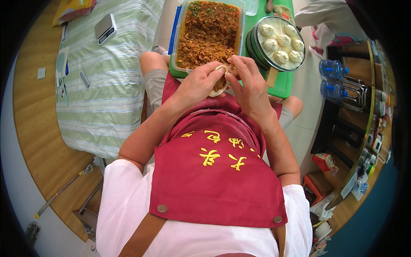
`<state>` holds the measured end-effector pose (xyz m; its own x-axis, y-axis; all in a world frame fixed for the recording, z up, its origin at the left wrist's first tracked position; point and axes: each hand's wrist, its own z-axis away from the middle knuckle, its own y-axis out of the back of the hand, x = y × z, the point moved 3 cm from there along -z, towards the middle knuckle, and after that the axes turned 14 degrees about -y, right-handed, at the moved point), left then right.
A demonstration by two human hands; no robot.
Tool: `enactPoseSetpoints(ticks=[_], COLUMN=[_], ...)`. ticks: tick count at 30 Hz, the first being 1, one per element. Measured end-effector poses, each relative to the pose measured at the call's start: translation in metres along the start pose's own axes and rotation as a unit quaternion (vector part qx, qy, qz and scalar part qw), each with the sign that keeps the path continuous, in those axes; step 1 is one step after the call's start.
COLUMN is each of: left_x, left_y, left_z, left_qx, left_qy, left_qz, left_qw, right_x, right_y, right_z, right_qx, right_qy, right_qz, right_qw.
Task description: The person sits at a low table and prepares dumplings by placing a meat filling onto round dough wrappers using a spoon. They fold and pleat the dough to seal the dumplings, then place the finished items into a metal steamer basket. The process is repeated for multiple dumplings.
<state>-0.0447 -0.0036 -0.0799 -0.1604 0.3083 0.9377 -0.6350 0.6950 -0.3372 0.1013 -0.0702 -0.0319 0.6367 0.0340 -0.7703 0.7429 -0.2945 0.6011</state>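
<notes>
My left hand (200,80) holds a round dough wrapper (215,93) with reddish-brown filling inside, its thumb pressed over the filling. The fingers of my right hand (249,80) pinch the wrapper's upper right edge. Both hands are over my lap, at the near edge of a clear plastic tub (241,32) of minced filling (207,35) topped with chopped greens. To the tub's right, a round steamer tray (260,56) with a mesh liner bears several pleated buns (284,40). The fingers under the wrapper are partly hidden.
Tub and stacked steamers rest on a green table (284,88). At left, a striped cloth (106,96) covers a surface bearing a digital scale (106,29). Another person's legs (324,19) are at upper right, near large blue water bottles (332,90) and a red-orange stool (313,188).
</notes>
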Motion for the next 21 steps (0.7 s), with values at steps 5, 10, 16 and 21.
enactPoseSetpoints(ticks=[5, 10, 16, 21], left_x=[0.015, 0.021, 0.032, 0.028], left_y=[-0.001, 0.003, -0.001, 0.014], left_z=[-0.005, -0.006, -0.012, -0.016], left_qx=[-0.026, -0.036, -0.068, -0.09], left_qy=[0.021, 0.047, 0.015, -0.003], left_qz=[-0.004, 0.01, -0.086, -0.169], left_qw=[0.999, 0.998, 0.994, 0.982], right_x=[0.01, 0.007, 0.004, 0.003], right_y=[0.004, 0.01, 0.005, 0.013], right_z=[-0.001, 0.003, 0.0, 0.004], right_qx=[-0.018, -0.002, 0.026, 0.011], right_qy=[0.029, 0.001, 0.037, 0.021], right_qz=[0.011, 0.016, 0.012, 0.03], right_qw=[0.999, 1.0, 0.999, 0.999])
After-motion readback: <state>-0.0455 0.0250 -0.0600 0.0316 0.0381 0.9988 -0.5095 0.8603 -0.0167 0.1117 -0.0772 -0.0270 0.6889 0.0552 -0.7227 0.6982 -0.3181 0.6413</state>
